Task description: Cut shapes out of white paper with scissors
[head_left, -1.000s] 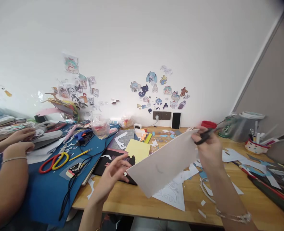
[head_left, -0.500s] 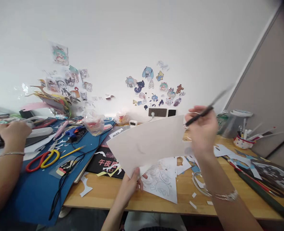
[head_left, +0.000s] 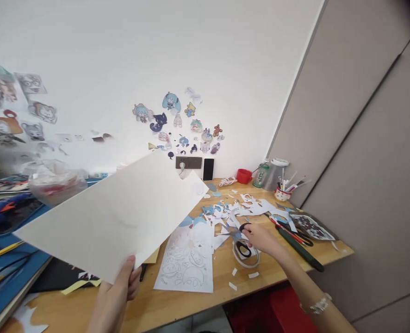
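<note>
Head view: white sheet (head_left: 114, 217), held aloft, left of tape roll (head_left: 246, 264).
I log left hand (head_left: 116, 289) pinching its near edge, long axis slanting up-right; right hand (head_left: 262, 239) closed on scissors (head_left: 243, 227) just behind the roll.

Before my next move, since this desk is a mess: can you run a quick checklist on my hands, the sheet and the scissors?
1. Left hand grips white sheet: ok, pinched at its lower edge.
2. Sheet lifted off the desk: ok.
3. Right hand at scissors: ok, touching the black handles.
4. Firm hold on scissors: cannot tell.
5. Space round scissors free: not ok, paper scraps all about.
</note>
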`<state>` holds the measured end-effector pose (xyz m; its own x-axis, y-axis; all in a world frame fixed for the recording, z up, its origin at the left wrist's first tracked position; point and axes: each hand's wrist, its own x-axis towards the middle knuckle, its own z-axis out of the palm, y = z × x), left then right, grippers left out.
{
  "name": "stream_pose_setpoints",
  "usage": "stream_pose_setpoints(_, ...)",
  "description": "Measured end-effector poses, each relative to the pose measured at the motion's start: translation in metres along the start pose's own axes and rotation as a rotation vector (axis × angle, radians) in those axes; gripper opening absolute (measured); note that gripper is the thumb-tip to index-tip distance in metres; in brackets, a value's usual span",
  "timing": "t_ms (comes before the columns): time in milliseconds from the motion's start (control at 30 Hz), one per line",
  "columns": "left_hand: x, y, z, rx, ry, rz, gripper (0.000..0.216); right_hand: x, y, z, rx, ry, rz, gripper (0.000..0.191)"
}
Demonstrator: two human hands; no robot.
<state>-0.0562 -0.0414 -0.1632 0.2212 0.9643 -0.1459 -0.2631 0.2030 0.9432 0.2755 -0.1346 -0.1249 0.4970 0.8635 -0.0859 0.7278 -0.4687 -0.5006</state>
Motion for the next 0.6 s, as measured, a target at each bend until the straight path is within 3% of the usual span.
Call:
stream_pose_setpoints(200, 0.000, 0.001, -0.002, -0.018, 0.027, -0.029, 0.050, 0.030, 0.032, -0.003, -0.325, 0.048, 0.125, 0.025)
stream_pose_setpoints(467, 0.002, -0.010, -0.003, 0.008, -0.031, -0.043, 0.049, 0.054, 0.046, 0.009, -0.539, 0.146, 0.189, 0.022)
stream_pose_setpoints(600, 0.004, -0.010, -0.007, -0.001, -0.001, -0.092, 0.049, 0.063, 0.065, -0.017, -0.595, 0.207, 0.301, 0.025)
